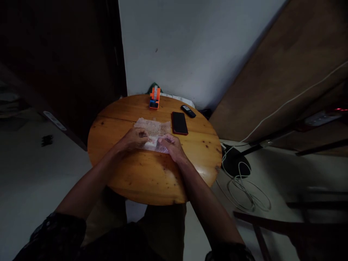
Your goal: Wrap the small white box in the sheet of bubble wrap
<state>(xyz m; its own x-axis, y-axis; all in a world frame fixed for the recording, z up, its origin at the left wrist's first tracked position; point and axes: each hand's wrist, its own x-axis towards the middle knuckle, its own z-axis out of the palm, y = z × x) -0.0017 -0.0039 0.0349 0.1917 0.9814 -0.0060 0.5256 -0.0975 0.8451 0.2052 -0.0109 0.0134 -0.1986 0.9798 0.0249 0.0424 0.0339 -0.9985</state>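
Note:
A sheet of clear bubble wrap (153, 127) lies on the round wooden table (146, 177), its near part folded around or over something whitish that I cannot make out clearly. At the left of the folded part, my left hand (134, 139) has its thumb and fingers curled together on the wrap. My right hand (172, 145) grips the right end of the same wrap, thumb on top. Just right of the wrap lies a dark phone (179, 123) with a red edge.
An orange tape dispenser (154, 97) stands at the table's back edge. A small black device (188, 111) lies behind the phone. A white wall rises behind the table. Coiled white cable (241, 185) and a black round base (236, 161) are on the floor at right.

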